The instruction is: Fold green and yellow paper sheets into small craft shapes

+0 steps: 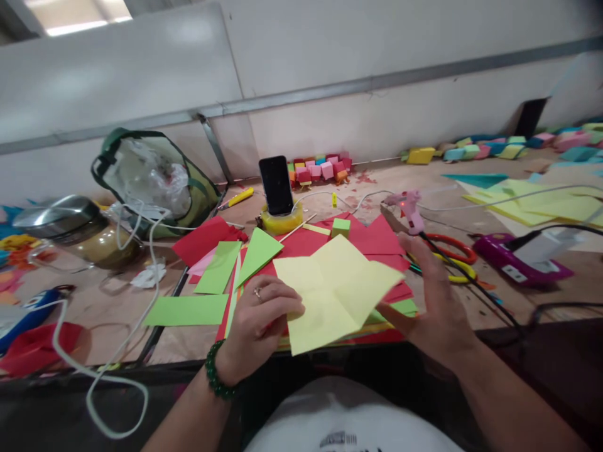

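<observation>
Both forearms reach forward, the left hand (pixel 257 317) palm-down with fingers curled and a bead bracelet on its wrist, the right hand (pixel 433 301) open, edge-on, fingers extended.

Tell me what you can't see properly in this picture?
All in the head view:
- Left hand fingertips: tucked under the creased yellow paper sheet.
- Round steel-lidded jar: contents blurred.
- Red paper sheets: mostly covered by that yellow paper.
- Right hand: palm faces away.
</observation>
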